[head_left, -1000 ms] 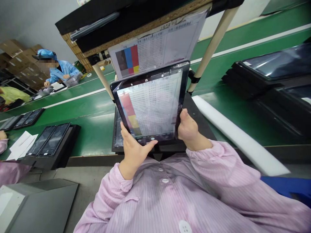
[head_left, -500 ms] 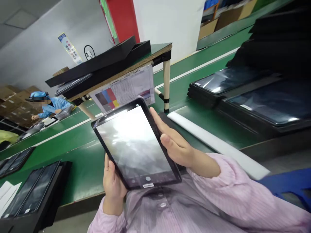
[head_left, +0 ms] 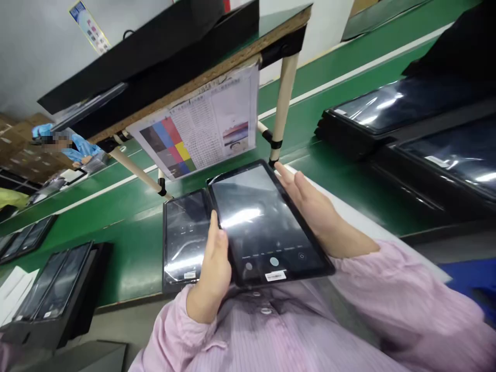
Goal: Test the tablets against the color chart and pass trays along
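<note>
- Second tablet [head_left: 184,235]: on table [head_left: 132,271], now in view.
- Left hand [head_left: 213,266]: grips left edge of held tablet [head_left: 267,222].
- Held tablet: between hands, tipped flatter; screen gone dark, camera icons showing, colour chart [head_left: 205,124] no longer displayed; chart view seems over.
- Right hand [head_left: 320,212]: holds right edge, fingers extended.

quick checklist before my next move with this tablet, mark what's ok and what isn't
1. Left hand at the held tablet's left edge: ok.
2. Right hand along its right edge: ok.
3. On-screen round button showing: ok.
4. Screen free of glare: not ok, bright reflection across it.
5. White label readable: cannot tell, print too small.
6. Gap to the second tablet: cannot tell.
</note>
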Motion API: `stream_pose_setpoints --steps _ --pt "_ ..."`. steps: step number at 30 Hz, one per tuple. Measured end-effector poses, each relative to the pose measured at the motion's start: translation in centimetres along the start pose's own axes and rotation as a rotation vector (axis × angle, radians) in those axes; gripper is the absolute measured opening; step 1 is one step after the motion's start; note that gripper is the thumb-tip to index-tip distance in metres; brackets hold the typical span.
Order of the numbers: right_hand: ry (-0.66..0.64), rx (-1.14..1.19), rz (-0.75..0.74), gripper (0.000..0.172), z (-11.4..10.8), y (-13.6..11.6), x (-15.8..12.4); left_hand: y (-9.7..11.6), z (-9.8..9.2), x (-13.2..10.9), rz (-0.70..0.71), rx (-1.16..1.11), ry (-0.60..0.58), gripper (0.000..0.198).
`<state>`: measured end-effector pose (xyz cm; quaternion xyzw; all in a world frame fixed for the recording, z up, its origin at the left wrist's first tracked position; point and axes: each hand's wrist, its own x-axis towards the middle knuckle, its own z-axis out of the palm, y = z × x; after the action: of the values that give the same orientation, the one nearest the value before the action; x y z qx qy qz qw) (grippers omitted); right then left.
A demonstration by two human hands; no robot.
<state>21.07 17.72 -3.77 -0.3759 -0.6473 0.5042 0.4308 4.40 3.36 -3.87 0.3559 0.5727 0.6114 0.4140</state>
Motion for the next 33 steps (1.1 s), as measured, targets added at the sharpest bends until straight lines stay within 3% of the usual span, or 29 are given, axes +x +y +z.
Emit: stream_pose_setpoints --steps 2,4,6,9,12,15,20,25,33 --pt "0.068 -0.073 0.069 0.085 -0.4 0.7 0.2 0.0 -1.1 -0.2 0.074 0.208 -0.076 0.065" --pt "0.106 -0.246 -0.009 0.084 -1.0 0.7 -0.4 0.6 -2.7 -0.7 0.22 0.397 -0.118 0.062" --pt "0.035 -0.446 -0.166 0.066 -1.5 0.3 -1.3 1.5 -4.6 -1.1 0.374 0.614 -0.099 0.057" --pt "-0.171 -0.754 -0.374 0.045 -1.0 -0.1 -2.6 2.9 -7.7 -1.0 0.518 0.988 0.013 0.045" --pt "-0.257 -0.922 -0.46 0.044 0.3 0.4 -3.2 3.5 -10.0 -0.3 0.518 1.305 0.127 0.035" --pt "-0.231 -0.96 -0.497 0.044 0.8 0.8 -3.2 3.8 -11.4 0.4 0.476 1.498 0.175 0.033" --pt "-0.161 -0.873 -0.471 0.046 -0.7 0.1 -3.6 3.7 -11.9 1.5 0.415 1.582 0.174 0.035" --pt "-0.106 -0.893 -0.397 0.046 -1.9 0.1 -5.1 3.0 -11.7 2.0 0.348 1.67 0.067 0.037" --pt "0.036 -1.055 -0.373 0.046 -2.5 0.6 -5.9 3.7 -11.6 1.4 0.606 1.537 0.051 0.03"
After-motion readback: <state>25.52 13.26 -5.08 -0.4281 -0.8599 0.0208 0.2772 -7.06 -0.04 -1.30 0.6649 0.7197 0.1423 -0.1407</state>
